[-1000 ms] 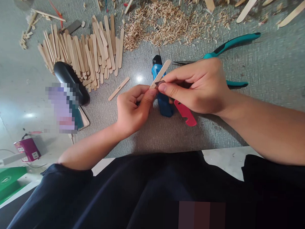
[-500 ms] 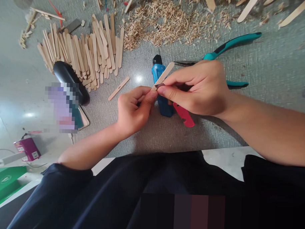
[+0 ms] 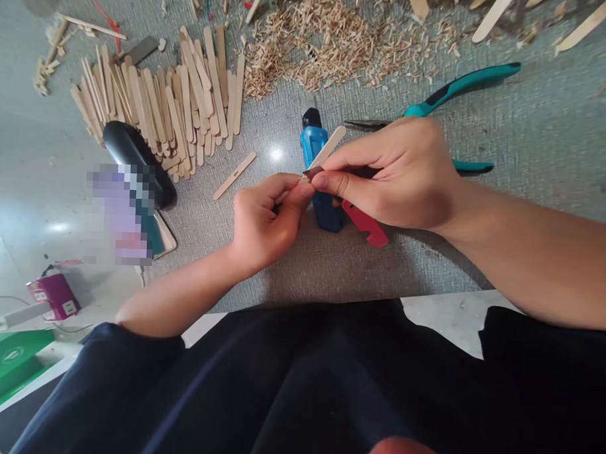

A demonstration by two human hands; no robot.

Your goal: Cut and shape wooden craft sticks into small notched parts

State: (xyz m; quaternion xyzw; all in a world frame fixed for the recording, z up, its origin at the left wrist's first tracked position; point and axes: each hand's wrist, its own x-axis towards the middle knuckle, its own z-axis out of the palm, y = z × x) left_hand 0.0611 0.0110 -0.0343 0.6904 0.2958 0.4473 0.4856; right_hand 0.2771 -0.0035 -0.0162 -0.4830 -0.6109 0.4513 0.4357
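Note:
My left hand is closed, pinching the lower end of a thin wooden stick that points up and to the right. My right hand is closed round a red-handled cutter. Its dark blade tip rests against the stick just above my left thumb. Both hands hover over a blue tool that lies on the grey mat.
A pile of wooden sticks lies at the upper left, with one slotted stick apart from it. Wood shavings cover the top. Teal-handled pliers lie behind my right hand. A black object sits at the left.
The stick and both hands have shifted very slightly; the blade stays against the stick near my left thumb. Otherwise nothing has moved.

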